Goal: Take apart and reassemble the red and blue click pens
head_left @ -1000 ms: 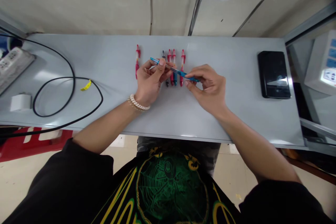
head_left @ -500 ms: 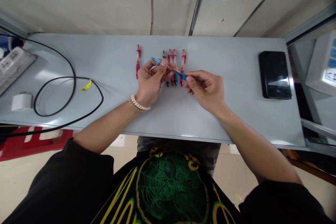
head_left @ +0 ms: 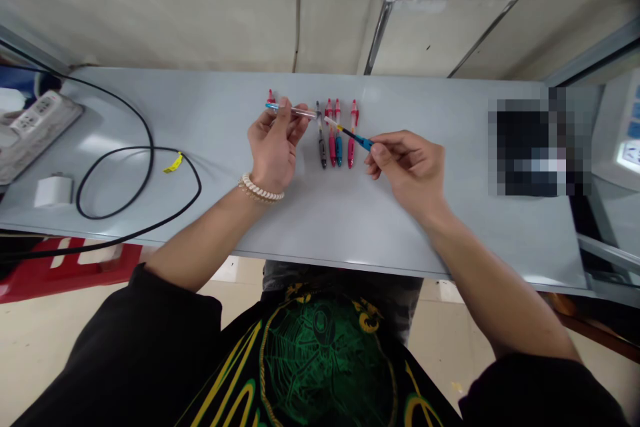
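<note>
My left hand (head_left: pixel 275 147) pinches a clear pen barrel (head_left: pixel 303 112) with a light blue end. In my right hand (head_left: pixel 407 170) is a blue pen part (head_left: pixel 361 141), from which a thin refill with a yellow section points left toward the barrel's open end. The two parts are apart. Under and between my hands lie several pens in a row: a dark grey one (head_left: pixel 323 147), a red one (head_left: pixel 332 147), one with a red top and blue grip (head_left: pixel 339 150) and another red one (head_left: pixel 351 147). A further red pen (head_left: pixel 271 95) is mostly hidden behind my left hand.
A black cable (head_left: pixel 151 167) with a yellow tag (head_left: pixel 173 163) loops over the grey table (head_left: pixel 225 233) on the left, near a white adapter (head_left: pixel 53 191) and a power strip (head_left: pixel 43 123). A pixelated dark object (head_left: pixel 530 153) lies at the right.
The blue pen has come apart: my right hand has moved right with the blue part and refill, while my left hand has shifted left with the clear barrel. The view has shifted slightly.
</note>
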Motion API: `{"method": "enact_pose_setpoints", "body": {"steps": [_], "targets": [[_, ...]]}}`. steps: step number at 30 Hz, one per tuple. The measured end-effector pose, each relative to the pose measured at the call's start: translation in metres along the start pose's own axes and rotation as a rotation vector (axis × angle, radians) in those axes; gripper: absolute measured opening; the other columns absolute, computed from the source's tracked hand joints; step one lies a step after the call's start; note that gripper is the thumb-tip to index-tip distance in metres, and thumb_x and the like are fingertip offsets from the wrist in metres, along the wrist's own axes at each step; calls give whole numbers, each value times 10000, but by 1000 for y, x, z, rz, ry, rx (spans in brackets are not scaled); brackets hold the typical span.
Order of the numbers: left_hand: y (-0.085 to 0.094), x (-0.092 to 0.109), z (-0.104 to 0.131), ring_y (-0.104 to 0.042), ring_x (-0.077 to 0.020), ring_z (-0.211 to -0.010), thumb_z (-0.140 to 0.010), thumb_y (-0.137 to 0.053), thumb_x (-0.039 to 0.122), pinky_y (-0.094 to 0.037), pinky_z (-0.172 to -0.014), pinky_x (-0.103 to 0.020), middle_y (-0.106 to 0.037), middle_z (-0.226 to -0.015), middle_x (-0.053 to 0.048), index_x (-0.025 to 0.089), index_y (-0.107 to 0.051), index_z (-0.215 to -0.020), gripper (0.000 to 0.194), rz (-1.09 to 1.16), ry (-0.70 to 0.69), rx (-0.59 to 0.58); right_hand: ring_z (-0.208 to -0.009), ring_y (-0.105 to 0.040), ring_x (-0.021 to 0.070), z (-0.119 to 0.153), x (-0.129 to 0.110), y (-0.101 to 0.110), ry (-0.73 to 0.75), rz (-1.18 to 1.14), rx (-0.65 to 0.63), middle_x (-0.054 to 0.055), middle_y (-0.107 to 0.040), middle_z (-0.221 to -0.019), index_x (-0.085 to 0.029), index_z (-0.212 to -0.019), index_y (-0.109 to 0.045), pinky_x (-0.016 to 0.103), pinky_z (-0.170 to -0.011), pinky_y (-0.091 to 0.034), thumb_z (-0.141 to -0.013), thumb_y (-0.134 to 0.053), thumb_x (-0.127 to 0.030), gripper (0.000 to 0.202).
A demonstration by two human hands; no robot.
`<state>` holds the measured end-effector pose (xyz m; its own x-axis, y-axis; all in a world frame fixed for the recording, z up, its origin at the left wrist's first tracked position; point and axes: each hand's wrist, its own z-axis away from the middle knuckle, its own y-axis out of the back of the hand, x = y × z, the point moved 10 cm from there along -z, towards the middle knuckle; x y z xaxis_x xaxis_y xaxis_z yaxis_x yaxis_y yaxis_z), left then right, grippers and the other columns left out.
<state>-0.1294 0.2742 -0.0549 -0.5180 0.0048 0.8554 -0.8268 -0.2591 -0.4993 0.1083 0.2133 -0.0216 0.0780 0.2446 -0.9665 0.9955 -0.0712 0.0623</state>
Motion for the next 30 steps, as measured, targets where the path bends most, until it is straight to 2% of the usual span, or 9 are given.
{"method": "enact_pose_setpoints", "body": {"steps": [4,7,12,14,18,21,26,30], "targets": [[0,0,-2,-785,-68,-826,-1133,-601,159,-642,-871,-185,-788,-871,-9,176,-692,-869,280,44,7,-21,-644,-740,154,-4,10,0,-29,-115,-14,-1,-787,-771,-242,-991,-775,333,-610,-675,-873,-903,-606,404],[1,-3,-2,-794,-95,-863,-1123,-619,174,-650,-884,-219,-788,-896,-19,193,-699,-835,299,3,24,-16,-706,-770,170,-5,14,2,-21,-119,5,0,-799,-819,-249,-981,-778,374,-698,-708,-794,-971,-589,434],[-1,-6,0,-789,-94,-810,-1114,-634,165,-662,-825,-209,-779,-863,-27,172,-690,-793,326,9,37,-22,-852,-809,211,-4,7,10,52,-92,71,20,-823,-918,-260,-905,-798,406,-777,-726,-689,-1036,-573,448],[-2,-6,1,-793,-100,-811,-1108,-650,171,-668,-814,-208,-781,-856,-23,179,-694,-804,308,5,39,-30,-787,-799,195,-4,8,9,16,-110,56,13,-817,-882,-260,-926,-795,395,-752,-724,-747,-996,-602,435],[-4,-6,0,-785,-79,-812,-1116,-632,164,-662,-793,-169,-797,-852,-12,190,-693,-801,322,3,37,-60,-625,-754,164,-5,20,0,-152,-196,-42,9,-788,-774,-249,-903,-733,327,-589,-677,-924,-771,-748,501],[-4,-6,0,-781,-79,-817,-1117,-626,170,-657,-795,-160,-806,-864,-13,208,-701,-788,340,-35,39,-65,-584,-728,149,-5,25,-4,-223,-236,-92,1,-767,-741,-249,-897,-694,295,-543,-647,-923,-709,-821,572],[-4,-7,1,-792,-118,-869,-1076,-719,220,-678,-878,-233,-802,-876,-9,227,-712,-822,254,-52,46,-54,-664,-737,138,-5,19,-6,-183,-290,-120,-44,-769,-810,-288,-921,-622,293,-613,-669,-767,-880,-798,593],[-7,-7,4,-774,-83,-815,-1140,-586,163,-650,-832,-182,-792,-842,-15,193,-683,-779,376,-25,68,-44,-687,-733,147,-5,8,-10,-101,-298,-174,-59,-745,-809,-301,-879,-601,330,-653,-687,-663,-1003,-696,604]]}}
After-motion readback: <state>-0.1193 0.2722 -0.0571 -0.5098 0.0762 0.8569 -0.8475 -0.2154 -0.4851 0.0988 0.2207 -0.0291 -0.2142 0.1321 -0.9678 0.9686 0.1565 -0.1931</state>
